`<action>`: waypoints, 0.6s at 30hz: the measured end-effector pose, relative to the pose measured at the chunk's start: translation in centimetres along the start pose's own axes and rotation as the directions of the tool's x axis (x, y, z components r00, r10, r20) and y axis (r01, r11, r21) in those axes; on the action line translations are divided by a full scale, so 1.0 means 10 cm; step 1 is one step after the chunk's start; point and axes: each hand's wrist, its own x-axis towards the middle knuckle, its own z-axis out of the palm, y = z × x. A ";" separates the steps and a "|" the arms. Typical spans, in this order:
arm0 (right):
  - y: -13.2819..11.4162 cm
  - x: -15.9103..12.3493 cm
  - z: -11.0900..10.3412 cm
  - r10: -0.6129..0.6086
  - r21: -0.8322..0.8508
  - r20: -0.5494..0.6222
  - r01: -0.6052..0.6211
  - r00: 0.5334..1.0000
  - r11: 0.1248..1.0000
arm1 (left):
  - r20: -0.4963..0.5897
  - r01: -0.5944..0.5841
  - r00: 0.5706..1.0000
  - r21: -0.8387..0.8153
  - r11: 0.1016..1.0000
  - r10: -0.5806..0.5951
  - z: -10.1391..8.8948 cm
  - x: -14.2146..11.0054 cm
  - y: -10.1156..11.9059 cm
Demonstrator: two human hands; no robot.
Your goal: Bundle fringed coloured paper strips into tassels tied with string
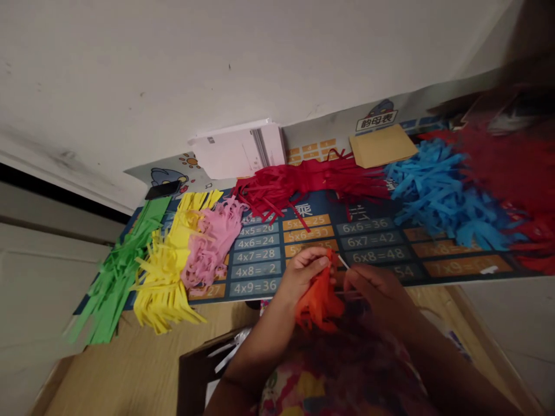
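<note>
My left hand [307, 267] is closed round the top of an orange fringed paper tassel [319, 303], whose strips hang down in front of my body. Close by on the right, my right hand [367, 282] pinches a thin white strip [343, 262] that reaches toward the tassel's top. Whether the strip is fixed to the tassel I cannot tell. Both hands are at the table's front edge. Behind them lies a dark red fringed paper bundle [310, 176].
On the table [255, 271], printed with multiplication sums, lie green [119, 271], yellow [167, 277], pink [212, 242] and blue [446, 196] fringed paper. A white stack [238, 150], a tan pad [381, 145] and a dark phone-like object [163, 189] are near the wall. Red fringe [507, 167] is at right.
</note>
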 end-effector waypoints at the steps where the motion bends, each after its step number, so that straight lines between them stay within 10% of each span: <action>1: 0.00 0.00 0.01 -0.003 0.001 0.011 0.003 1.000 1.000 | 0.004 -0.002 1.000 0.008 1.000 0.002 0.00 -0.01 0.01; 11: 0.09 -0.03 0.01 0.036 -0.040 0.042 -0.034 0.998 0.999 | 0.055 -0.150 0.988 0.223 0.963 0.141 0.06 -0.11 -0.05; 18: 0.12 -0.11 0.12 0.004 -0.047 -0.041 -0.006 0.999 0.999 | 0.109 -0.392 0.878 0.724 0.568 0.467 0.01 -0.29 -0.18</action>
